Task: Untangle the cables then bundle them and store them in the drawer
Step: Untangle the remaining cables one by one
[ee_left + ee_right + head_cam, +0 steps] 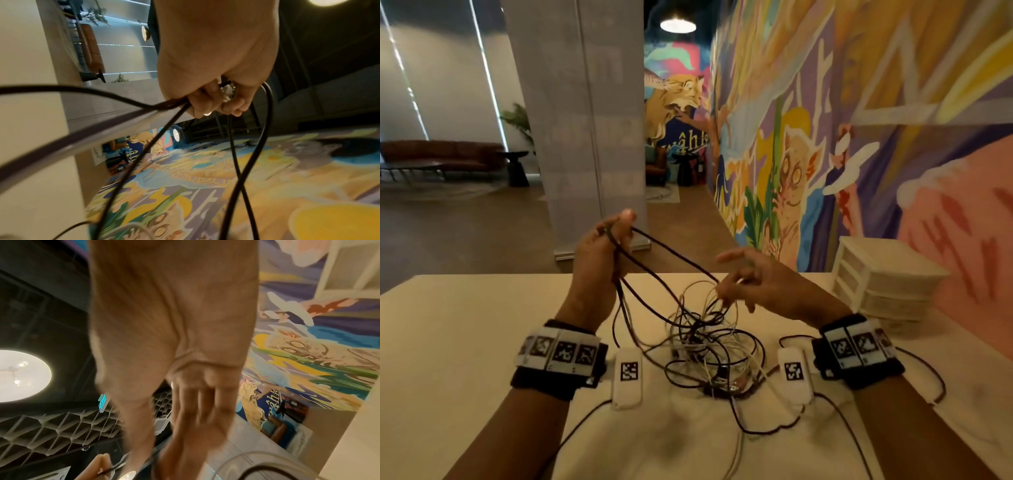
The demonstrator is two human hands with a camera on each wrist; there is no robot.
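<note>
My left hand (616, 229) is raised above the table's far edge and grips several loops of a black cable (671, 253). In the left wrist view its fingers (207, 104) curl round the black cable (152, 142). From there the strands run down into a tangle of black and white cables (709, 349) on the cream table (465, 325). My right hand (732, 284) hovers over the tangle with spread fingers, its tips among the top loops. It looks blurred in the right wrist view, fingers (195, 410) fairly straight. A white drawer unit (887, 274) stands at the table's right, drawers closed.
Two small white marker-tagged boxes (628, 377) (794, 373) lie on the table beside the tangle, with thin leads trailing toward me. A painted mural wall (859, 154) runs along the right side. Bare tabletop lies to the left.
</note>
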